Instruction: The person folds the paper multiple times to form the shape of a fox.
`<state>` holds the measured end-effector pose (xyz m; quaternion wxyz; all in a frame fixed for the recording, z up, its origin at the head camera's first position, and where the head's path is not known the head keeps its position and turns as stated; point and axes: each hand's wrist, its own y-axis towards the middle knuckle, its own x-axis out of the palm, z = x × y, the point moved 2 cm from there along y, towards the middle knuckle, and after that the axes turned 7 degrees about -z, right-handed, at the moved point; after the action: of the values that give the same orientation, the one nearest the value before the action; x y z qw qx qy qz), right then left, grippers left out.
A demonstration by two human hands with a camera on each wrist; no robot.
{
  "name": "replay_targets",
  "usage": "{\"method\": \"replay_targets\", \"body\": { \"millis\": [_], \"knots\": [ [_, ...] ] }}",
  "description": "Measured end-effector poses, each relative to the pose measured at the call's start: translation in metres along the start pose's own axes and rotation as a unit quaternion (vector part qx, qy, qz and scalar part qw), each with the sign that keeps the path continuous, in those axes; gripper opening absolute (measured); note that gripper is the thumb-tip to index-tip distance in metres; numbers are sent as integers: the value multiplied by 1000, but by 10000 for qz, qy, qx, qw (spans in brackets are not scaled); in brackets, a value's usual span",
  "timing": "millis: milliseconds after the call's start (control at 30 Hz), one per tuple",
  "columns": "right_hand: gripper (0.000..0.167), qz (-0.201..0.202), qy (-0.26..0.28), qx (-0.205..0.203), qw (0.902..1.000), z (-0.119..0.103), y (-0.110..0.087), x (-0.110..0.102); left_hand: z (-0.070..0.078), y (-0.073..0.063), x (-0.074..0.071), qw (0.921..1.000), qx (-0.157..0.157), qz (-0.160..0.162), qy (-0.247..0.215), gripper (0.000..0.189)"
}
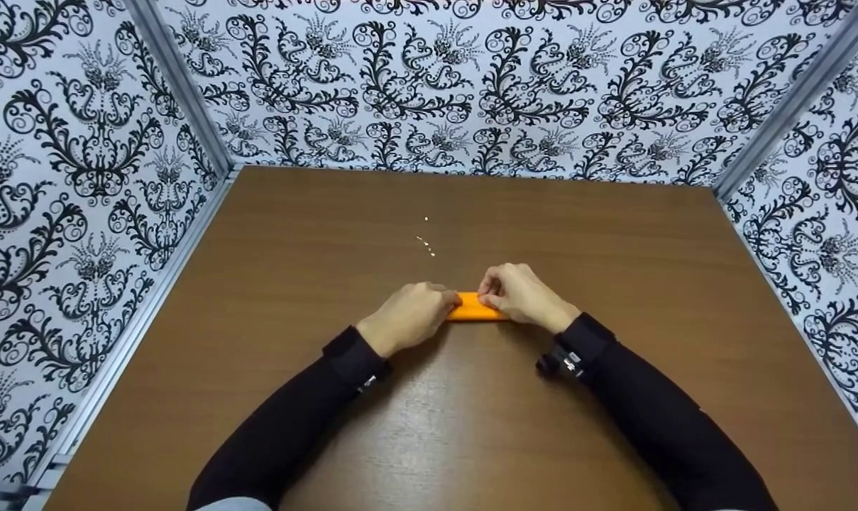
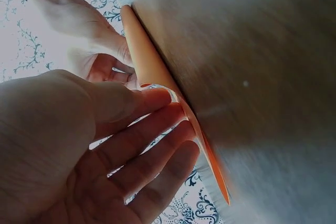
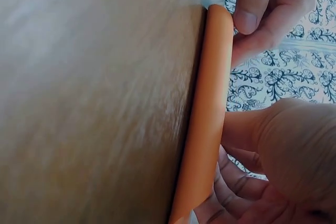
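Note:
A sheet of orange paper (image 1: 469, 306) lies on the table in front of me, bent over along its length into a rounded fold. At its left end my left hand (image 1: 413, 312) pinches the edge between thumb and fingers. My right hand (image 1: 524, 294) grips the paper toward the right end, thumb on top and fingers curled at the far edge. In the left wrist view the orange sheet (image 2: 147, 59) curls over, with a thin flap running past the left fingertips. The right wrist view shows the smooth rounded side of the fold (image 3: 207, 103), close along the tabletop.
Small white specks (image 1: 427, 245) dot the brown wooden table (image 1: 315, 234) beyond the hands. Patterned black-and-white panels (image 1: 429, 85) enclose the table at the back and both sides, with metal posts (image 1: 180, 81) at the corners.

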<state>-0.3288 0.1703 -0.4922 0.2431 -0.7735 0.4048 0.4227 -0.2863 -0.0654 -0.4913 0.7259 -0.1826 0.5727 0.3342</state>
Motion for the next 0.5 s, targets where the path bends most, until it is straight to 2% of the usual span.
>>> {"method": "replay_targets", "body": {
  "millis": [200,367,500],
  "knots": [
    [7,-65,78,100,9999,1,3,-5,4,2,-2,9998,65,93,-175,18],
    [6,-125,125,129,9998,1,5,-6,13,5,2,9992,359,169,109,18],
    [6,-126,115,197,9997,0,5,-6,17,9,5,9984,457,160,301,17]
  ]
}}
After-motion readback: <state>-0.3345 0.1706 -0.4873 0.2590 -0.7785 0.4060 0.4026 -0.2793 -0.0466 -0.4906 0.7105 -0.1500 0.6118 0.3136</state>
